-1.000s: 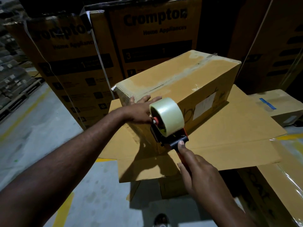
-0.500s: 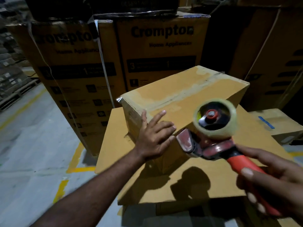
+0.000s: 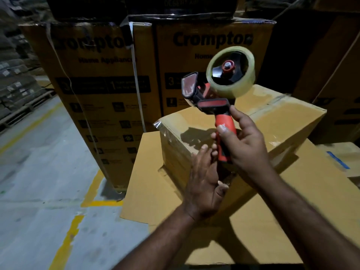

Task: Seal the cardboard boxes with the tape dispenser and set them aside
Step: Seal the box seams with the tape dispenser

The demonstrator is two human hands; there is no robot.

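Above the near end of the brown cardboard box [image 3: 282, 114], the tape dispenser [image 3: 211, 106] is held upright in the air; the right hand [image 3: 245, 145] is wrapped round its ribbed orange-red handle, thumb across the front. The frame is black plastic with a red pad at the front; a flat, worn plate juts out on the side away from the roll of clear tape [image 3: 229, 91], which is glossy and pale yellow, on a black hub with a red centre. The left hand [image 3: 202, 180] rises in front of the box's near end, palm turned toward the handle and fingers fairly straight, holding nothing; its fingertips lie just beside the handle's lower part, and contact cannot be told.

The box is plain corrugated board, long and rectangular; shiny tape runs along its top seam and wrinkles down over the near corner. It rests on a wide flat cardboard panel [image 3: 155, 182]. Behind the box stand two tall cartons [image 3: 93, 94], printed "Crompton" and "Home Appliances" in black, each with a dark band showing a "3"; the smaller print is too blurred to read; a white strap [image 3: 136, 75] runs down the farther one. Beyond the box's far side lies a small box [image 3: 339, 151] with a blue strip. The grey concrete floor [image 3: 39, 191] carries yellow lines.
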